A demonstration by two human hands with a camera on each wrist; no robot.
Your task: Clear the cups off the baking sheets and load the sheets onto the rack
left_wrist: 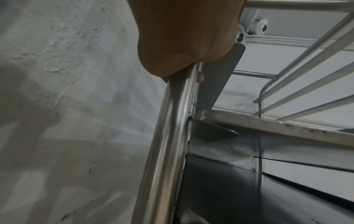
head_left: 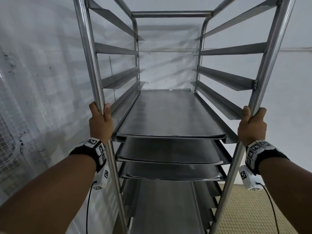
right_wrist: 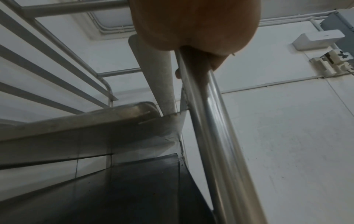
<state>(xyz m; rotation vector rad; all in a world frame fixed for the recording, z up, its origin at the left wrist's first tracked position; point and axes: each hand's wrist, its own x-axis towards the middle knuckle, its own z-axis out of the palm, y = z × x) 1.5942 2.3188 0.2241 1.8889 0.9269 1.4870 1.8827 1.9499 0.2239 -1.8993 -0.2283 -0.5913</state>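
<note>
The rack [head_left: 170, 14] is gripped at its two front posts: the left hand [head_left: 100, 122] is wrapped round the left post [head_left: 87, 53], the right hand [head_left: 252, 125] round the right post [head_left: 273, 53], fingers curled tight. Three baking sheets [head_left: 170, 114] are seen lying on neighbouring runners, one above another; a further metal surface lower down is cut off by the frame edge. A white wall [head_left: 42, 65] stands close at the left and behind, tiled floor [head_left: 253, 208] at the right. No cups are shown.
</note>
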